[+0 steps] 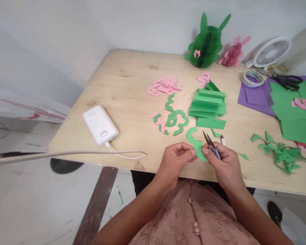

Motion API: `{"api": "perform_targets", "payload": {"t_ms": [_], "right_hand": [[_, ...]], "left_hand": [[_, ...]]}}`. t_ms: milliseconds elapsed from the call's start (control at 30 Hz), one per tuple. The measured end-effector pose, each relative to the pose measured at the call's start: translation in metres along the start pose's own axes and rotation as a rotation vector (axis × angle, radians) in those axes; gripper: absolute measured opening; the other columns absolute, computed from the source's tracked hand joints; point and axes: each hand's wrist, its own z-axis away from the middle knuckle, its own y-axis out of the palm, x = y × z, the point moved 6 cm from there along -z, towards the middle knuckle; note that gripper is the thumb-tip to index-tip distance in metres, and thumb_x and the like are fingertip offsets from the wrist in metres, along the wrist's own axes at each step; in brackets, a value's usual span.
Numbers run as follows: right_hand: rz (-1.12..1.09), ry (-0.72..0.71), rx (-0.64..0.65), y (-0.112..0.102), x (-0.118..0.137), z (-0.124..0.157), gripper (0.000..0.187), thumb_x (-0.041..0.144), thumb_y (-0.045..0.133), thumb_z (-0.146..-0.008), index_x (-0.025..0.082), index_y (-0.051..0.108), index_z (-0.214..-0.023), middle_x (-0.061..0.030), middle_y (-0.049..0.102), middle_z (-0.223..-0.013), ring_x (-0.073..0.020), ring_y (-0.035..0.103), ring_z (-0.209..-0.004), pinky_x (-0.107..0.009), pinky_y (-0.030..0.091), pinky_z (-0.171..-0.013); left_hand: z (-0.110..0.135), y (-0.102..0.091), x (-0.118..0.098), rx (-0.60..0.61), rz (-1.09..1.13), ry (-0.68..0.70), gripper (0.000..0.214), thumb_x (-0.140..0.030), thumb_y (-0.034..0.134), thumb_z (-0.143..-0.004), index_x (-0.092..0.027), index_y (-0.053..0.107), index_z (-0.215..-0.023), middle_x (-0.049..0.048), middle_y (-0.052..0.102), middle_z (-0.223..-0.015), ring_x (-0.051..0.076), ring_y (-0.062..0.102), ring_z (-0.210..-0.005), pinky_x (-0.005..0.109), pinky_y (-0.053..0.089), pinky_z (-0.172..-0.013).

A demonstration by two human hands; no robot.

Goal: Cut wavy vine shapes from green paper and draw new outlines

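My left hand pinches the edge of a curved green paper cutout near the table's front edge. On the other side, my right hand has fingers closed round a pair of small scissors, whose dark blades point up and away from me. The right fingertips also touch the cutout. Just beyond the hands lie wavy green paper cutouts and several folded green paper strips. A small green scrap and a white-capped pen are close to the right hand.
Pink paper cutouts lie in a pile at centre. A white power bank with a cable sits left. Green scraps, green sheets, tape rolls and black scissors are right. Behind stand a green paper rabbit and a white fan.
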Motion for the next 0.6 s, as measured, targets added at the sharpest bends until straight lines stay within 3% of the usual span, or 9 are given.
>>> {"api": "perform_targets", "payload": {"t_ms": [133,267,400,600], "right_hand": [[0.001,-0.016,-0.018,-0.005,0.002,0.001,0.023,0.041,0.064,-0.080,0.019,0.069,-0.081,0.0034,0.046,-0.056,-0.0109,0.038,-0.050,-0.024,0.032,-0.047],[-0.091,-0.012,0.050,-0.011,-0.009,0.005,0.036,0.048,0.051,-0.088,0.018,0.068,-0.094,0.0050,0.036,-0.054,-0.0117,0.032,-0.049,-0.025,0.026,-0.047],[0.002,0.048,0.107,-0.015,-0.022,0.009,0.039,0.050,0.050,-0.088,0.017,0.071,-0.087,0.0053,0.032,-0.052,-0.0119,0.031,-0.049,-0.026,0.025,-0.048],[0.087,0.053,0.125,-0.015,-0.017,0.013,0.039,0.053,0.058,-0.082,0.019,0.075,-0.078,0.0029,0.038,-0.051,-0.0131,0.034,-0.049,-0.026,0.027,-0.047]], "left_hand": [[-0.001,-0.001,-0.003,-0.049,0.018,0.011,0.016,-0.027,0.076,-0.062,-0.015,0.065,-0.061,-0.0011,0.059,-0.059,0.010,0.054,-0.058,0.024,0.045,-0.066],[-0.004,-0.004,-0.005,-0.072,0.045,0.024,0.017,-0.027,0.076,-0.062,-0.015,0.064,-0.061,-0.0013,0.059,-0.061,0.011,0.056,-0.061,0.024,0.047,-0.068],[-0.007,-0.005,-0.007,-0.061,0.065,0.021,0.018,-0.027,0.077,-0.061,-0.015,0.063,-0.061,-0.0006,0.059,-0.063,0.011,0.056,-0.063,0.026,0.049,-0.069],[-0.009,-0.007,-0.010,-0.036,0.110,0.005,0.020,-0.025,0.079,-0.058,-0.014,0.063,-0.061,-0.0034,0.057,-0.063,0.009,0.057,-0.058,0.027,0.052,-0.068]]}}
